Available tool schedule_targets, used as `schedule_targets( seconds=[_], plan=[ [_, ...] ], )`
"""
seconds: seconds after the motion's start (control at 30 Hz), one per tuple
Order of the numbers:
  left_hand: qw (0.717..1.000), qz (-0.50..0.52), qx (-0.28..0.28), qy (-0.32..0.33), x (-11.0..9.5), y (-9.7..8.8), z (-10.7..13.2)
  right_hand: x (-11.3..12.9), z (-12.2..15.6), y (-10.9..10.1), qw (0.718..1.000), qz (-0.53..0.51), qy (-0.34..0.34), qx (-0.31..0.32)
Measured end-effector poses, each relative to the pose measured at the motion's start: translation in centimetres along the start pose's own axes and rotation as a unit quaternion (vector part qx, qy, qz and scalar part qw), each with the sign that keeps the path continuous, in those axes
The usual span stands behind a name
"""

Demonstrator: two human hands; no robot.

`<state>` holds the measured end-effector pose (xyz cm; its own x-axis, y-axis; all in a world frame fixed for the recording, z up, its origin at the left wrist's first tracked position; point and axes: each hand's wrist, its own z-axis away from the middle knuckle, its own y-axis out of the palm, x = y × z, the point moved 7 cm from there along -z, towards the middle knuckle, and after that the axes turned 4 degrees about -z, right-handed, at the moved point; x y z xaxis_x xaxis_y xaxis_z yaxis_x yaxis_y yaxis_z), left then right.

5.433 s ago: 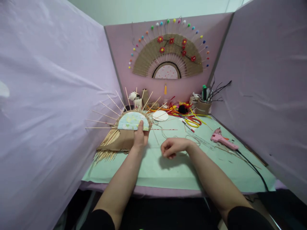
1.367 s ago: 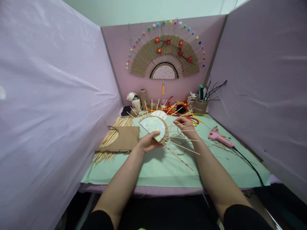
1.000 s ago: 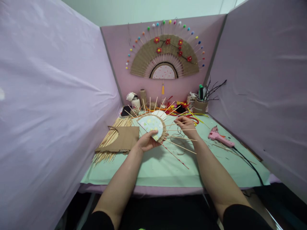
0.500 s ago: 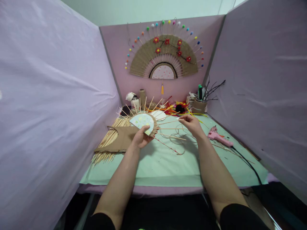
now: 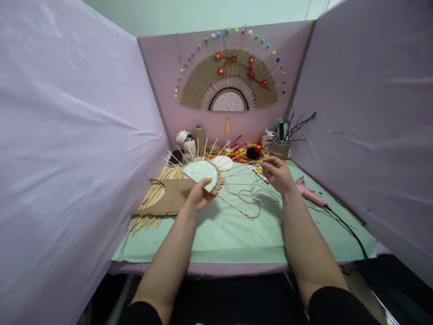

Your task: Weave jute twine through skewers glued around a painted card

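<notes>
My left hand (image 5: 200, 194) grips a small half-round fan base (image 5: 202, 174) by its lower right corner, thumb on top. Its face is pale blue with yellow-green patches, and brown twine edges the curved rim. Thin wooden sticks (image 5: 223, 149) radiate from that rim; the lowest one (image 5: 235, 209) is marked red. To the right of the stick tips, my right hand (image 5: 277, 174) is closed in a pinch on a thin strand that looks like twine; the fingers partly hide it. Loose twine (image 5: 245, 195) lies in loops on the table between the hands.
Cut cardboard (image 5: 176, 194) rests on a pile of sticks (image 5: 145, 221) at left. A pink glue gun (image 5: 313, 196) with a black cord lies at right. Jars, a pot of twigs (image 5: 280, 148) and coloured strips line the back, below a large decorated fan (image 5: 199, 88) on the partition.
My right hand has moved right and slightly up, away from the stick tips, uncovering a small red-and-white item on the table. The left hand holds the fan base almost still.
</notes>
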<state>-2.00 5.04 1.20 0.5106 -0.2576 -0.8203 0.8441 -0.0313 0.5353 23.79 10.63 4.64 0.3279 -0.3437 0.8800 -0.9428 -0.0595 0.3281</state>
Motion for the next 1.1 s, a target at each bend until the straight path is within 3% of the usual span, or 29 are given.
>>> schedule_targets(
  seconds=[0.13, 0.33, 0.53, 0.6, 0.73, 1.1],
  plan=[
    [1.000, 0.024, -0.003, -0.006, -0.3, 0.2, 0.4, -0.6, -0.1, -0.2, 0.998, 0.061, 0.011, 0.004],
    [0.998, 0.031, 0.042, -0.026, 0.0, 0.5, 0.6, -1.6, -0.2, 0.4, 0.980, 0.196, -0.018, 0.005],
    [0.967, -0.029, 0.229, -0.112, 3.3, 2.8, 1.6, -2.1, -0.2, 1.9, 0.968, 0.239, -0.074, -0.038],
    [0.958, -0.031, 0.264, -0.108, 3.8, 3.4, 1.8, -2.0, 0.0, 2.1, 0.967, 0.236, -0.080, -0.053],
    [0.962, -0.005, 0.263, -0.075, 3.4, 3.8, 1.7, -1.5, 0.2, 1.8, 0.964, 0.235, -0.092, -0.085],
    [0.964, 0.010, 0.260, -0.051, 2.9, 3.4, 1.3, -2.2, -0.1, 1.5, 0.968, 0.221, -0.087, -0.082]
  ],
)
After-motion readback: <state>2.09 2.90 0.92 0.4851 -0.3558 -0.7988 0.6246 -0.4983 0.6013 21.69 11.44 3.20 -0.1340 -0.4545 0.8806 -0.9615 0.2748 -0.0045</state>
